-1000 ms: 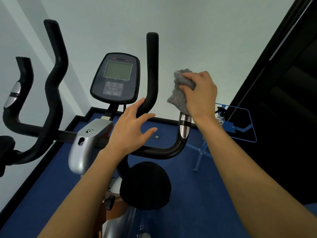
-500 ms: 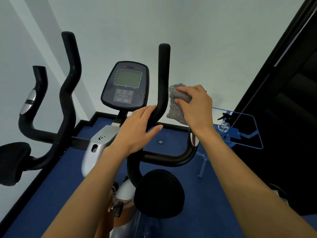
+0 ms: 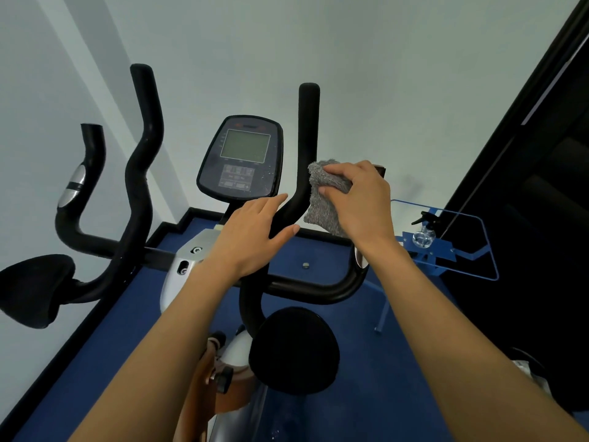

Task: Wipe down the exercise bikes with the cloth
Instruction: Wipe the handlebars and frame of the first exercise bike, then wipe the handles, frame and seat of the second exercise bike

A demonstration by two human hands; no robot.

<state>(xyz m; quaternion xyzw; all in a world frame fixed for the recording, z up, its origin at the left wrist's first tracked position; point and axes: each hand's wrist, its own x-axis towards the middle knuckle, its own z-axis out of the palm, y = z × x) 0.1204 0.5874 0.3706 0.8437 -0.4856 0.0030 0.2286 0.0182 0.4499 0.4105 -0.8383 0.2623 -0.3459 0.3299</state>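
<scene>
Head view, right fingers (image 3: 338,170) gripping cloth (image 3: 322,207) beside handlebar (image 3: 308,129), left fingers (image 3: 271,203) straight on handlebar.

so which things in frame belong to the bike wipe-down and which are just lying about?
In the job: grey cloth, gripped by the right hand; near bike's handlebar, with the left hand resting on it; console; second bike on the left.
Lying about: spray bottle on the blue stand, untouched; small round thing on the carpet.

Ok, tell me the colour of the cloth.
Grey; the cloth shows best in the head view.
</scene>
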